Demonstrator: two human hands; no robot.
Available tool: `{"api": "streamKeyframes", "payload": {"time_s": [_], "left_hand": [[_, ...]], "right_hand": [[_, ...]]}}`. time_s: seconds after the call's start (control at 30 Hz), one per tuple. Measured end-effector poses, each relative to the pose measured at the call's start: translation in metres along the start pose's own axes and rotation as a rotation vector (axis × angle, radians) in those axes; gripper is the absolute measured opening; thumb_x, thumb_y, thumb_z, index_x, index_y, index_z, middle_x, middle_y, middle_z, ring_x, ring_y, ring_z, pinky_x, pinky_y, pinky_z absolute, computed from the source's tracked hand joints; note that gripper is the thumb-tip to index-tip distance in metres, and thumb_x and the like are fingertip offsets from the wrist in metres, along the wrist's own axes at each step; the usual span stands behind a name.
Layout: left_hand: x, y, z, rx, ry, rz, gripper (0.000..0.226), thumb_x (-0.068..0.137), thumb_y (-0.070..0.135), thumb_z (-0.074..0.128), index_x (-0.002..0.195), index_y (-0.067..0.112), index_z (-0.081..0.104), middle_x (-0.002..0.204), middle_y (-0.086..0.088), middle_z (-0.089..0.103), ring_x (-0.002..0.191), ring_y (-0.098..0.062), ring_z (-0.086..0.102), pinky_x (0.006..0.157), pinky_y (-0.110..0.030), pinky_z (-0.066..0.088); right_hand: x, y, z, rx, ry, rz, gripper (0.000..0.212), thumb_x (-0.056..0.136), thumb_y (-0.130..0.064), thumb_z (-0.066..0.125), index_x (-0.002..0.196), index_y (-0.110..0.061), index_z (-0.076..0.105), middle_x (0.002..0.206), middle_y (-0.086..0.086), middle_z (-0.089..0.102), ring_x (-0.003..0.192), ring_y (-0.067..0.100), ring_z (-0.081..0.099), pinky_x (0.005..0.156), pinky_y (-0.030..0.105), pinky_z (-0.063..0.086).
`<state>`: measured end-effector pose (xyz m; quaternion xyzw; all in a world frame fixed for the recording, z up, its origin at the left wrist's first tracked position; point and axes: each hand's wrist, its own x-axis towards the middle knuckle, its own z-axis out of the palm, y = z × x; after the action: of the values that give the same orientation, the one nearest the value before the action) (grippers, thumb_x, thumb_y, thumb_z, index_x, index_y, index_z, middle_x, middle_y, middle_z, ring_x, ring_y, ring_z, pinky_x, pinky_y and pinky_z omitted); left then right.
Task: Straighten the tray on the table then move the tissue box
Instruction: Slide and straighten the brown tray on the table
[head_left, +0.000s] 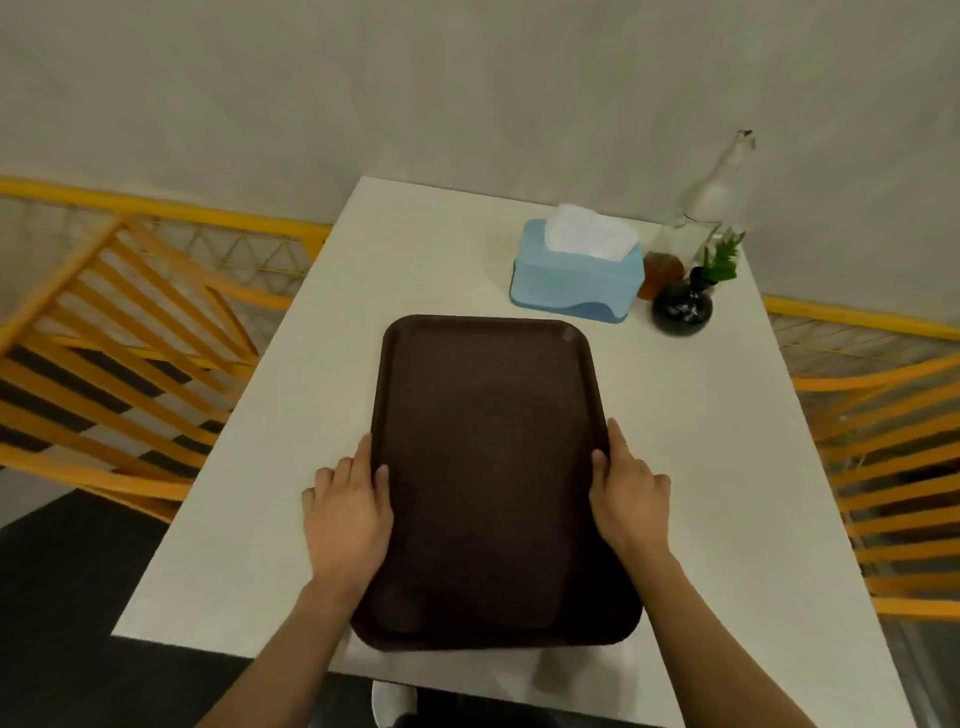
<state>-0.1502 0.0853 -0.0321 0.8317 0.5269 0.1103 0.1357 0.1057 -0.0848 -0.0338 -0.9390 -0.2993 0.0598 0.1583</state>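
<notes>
— Both of your hands clasp the tray (493, 467): your left hand (348, 512) on its left rim, your right hand (631, 501) on its right rim, thumbs hooked over the edge, fingers spread outside.

— Where does it lie?

— Flat on the white table (249, 493), long side running away from you. Beyond its far right corner stands your blue tissue box (574, 280), apart from it. Just beside the box: a dark round vase (681, 306) and a clear bottle (706, 202).
</notes>
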Motion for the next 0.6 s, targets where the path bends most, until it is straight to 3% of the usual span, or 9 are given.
{"api": "streamKeyframes", "payload": {"time_s": [0.07, 0.23, 0.6], "left_hand": [[0.006, -0.008, -0.003, 0.005, 0.019, -0.041, 0.049, 0.103, 0.033, 0.044, 0.148, 0.014, 0.049, 0.109, -0.013, 0.072, 0.097, -0.036, 0.061, 0.082, -0.049, 0.046], [0.015, -0.029, -0.005, 0.035, 0.077, -0.06, 0.05, 0.104, 0.033, 0.041, 0.152, 0.022, 0.043, 0.095, -0.012, 0.074, 0.086, -0.032, 0.062, 0.079, -0.046, 0.046], [0.06, -0.084, -0.026, 0.023, 0.025, -0.113, 0.052, 0.105, 0.037, 0.032, 0.157, 0.027, 0.033, 0.1, -0.013, 0.073, 0.094, -0.031, 0.063, 0.088, -0.048, 0.045]], "right_hand": [[0.004, -0.012, 0.004, 0.007, -0.018, -0.019, 0.05, 0.108, -0.034, 0.026, 0.157, -0.028, 0.021, 0.08, -0.003, 0.065, 0.078, 0.022, 0.065, 0.099, 0.049, 0.04], [0.017, -0.037, 0.018, -0.019, -0.025, -0.066, 0.053, 0.107, -0.038, 0.025, 0.159, -0.028, 0.02, 0.089, 0.002, 0.071, 0.085, 0.023, 0.068, 0.104, 0.051, 0.04], [0.024, -0.103, 0.043, -0.087, -0.047, -0.079, 0.055, 0.107, -0.039, 0.029, 0.16, -0.026, 0.021, 0.093, 0.005, 0.07, 0.084, 0.022, 0.067, 0.101, 0.049, 0.042]]}}
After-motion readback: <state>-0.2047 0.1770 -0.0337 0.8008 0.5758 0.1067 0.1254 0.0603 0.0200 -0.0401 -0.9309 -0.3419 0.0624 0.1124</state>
